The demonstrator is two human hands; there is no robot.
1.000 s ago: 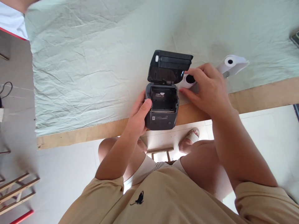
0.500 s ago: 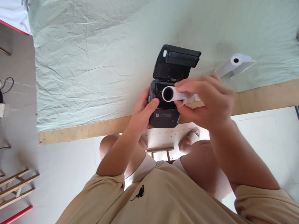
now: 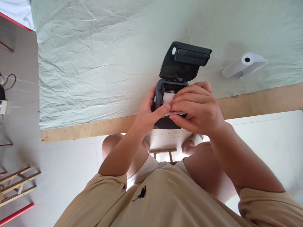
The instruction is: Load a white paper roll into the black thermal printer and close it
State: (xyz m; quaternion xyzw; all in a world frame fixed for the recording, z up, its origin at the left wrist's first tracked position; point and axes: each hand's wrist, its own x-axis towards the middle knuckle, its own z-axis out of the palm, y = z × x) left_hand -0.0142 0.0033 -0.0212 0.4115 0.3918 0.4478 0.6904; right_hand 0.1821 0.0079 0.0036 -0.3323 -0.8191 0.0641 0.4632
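Note:
A small black printer (image 3: 158, 94) is held at the table's near edge, its lid (image 3: 187, 60) swung up and away. My left hand (image 3: 151, 112) wraps round the printer's left side, thumb reaching over the front onto the paper. Inside the open compartment lies a white paper roll (image 3: 168, 97), partly covered by fingers. My right hand (image 3: 196, 105) has its fingertips closed on the roll at its right part. Farther right on the cloth rests another white paper roll (image 3: 234, 67), with a loose end sticking out.
A pale green cloth (image 3: 101, 63) covers the table, with a bare wooden edge (image 3: 94, 128) at the front. My legs and a wooden stool are below. Wooden racks (image 3: 20, 184), a red bar (image 3: 17, 216) and a black cable (image 3: 10, 81) are at the left.
The white roll has gone from above the printer down into its compartment, and my right hand has moved left with it. My left thumb has shifted onto the paper. The view has shifted slightly.

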